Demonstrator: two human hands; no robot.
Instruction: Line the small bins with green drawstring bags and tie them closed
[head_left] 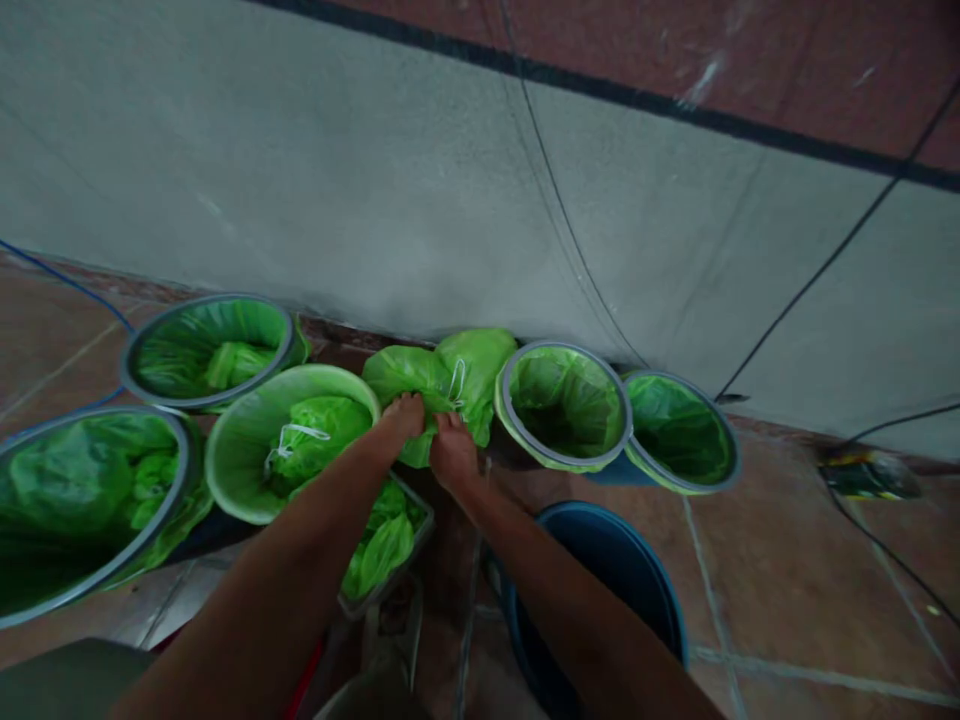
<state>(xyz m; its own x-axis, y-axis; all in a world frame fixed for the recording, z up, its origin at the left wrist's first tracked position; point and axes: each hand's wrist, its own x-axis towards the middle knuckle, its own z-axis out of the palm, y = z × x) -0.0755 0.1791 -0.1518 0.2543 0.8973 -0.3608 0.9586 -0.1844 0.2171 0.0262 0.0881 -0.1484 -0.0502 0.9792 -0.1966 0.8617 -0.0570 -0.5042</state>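
My left hand (406,413) and my right hand (454,452) are close together over a green plastic bag (474,365) by the wall. The fingers of both hands are closed on its thin film. A white drawstring (457,380) lies loose on top of the bag, just above my right hand. Left of my hands stands a pale bucket (251,465) with a green bag and another white string in it. On the right is a grey-rimmed bin (562,350) lined with green film. What the held bag contains is hidden.
More lined bins stand along the wall: a far-right bin (731,450), a back-left bin (135,345) and a front-left bin (184,450). An unlined blue bin (675,610) is under my right arm. A tray (421,530) holds green bags. Cables (817,275) cross the wall and floor.
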